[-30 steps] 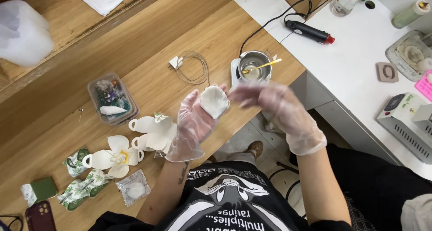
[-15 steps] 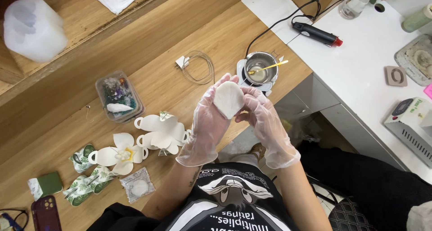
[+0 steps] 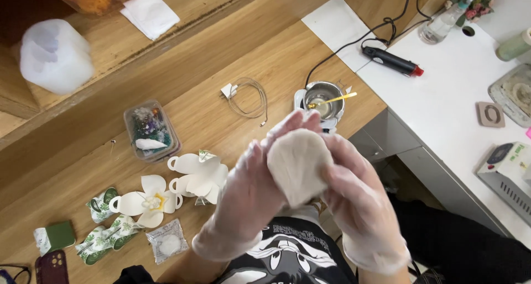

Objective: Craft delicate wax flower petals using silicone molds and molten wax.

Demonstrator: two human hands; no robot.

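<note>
Off-white disc (image 3: 297, 172) – clear gloves; white flower cups (image 3: 145, 202), green leaf-print cups (image 3: 108, 237), light wooden counter (image 3: 210, 57) – white beside it

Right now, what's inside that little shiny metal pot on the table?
A yellow stick leans in the small metal pot, its end poking over the rim. The bottom looks pale and shiny; whether anything liquid is in there can't be told. Gloved fingertips cover its near edge.

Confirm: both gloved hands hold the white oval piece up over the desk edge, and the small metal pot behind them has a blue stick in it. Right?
Not quite. The stick in the small metal pot is yellow, not blue; the head view shows it. The rest stands: the left hand and the right hand, both gloved, hold the white oval piece up over the edge of the wooden desk.
</note>
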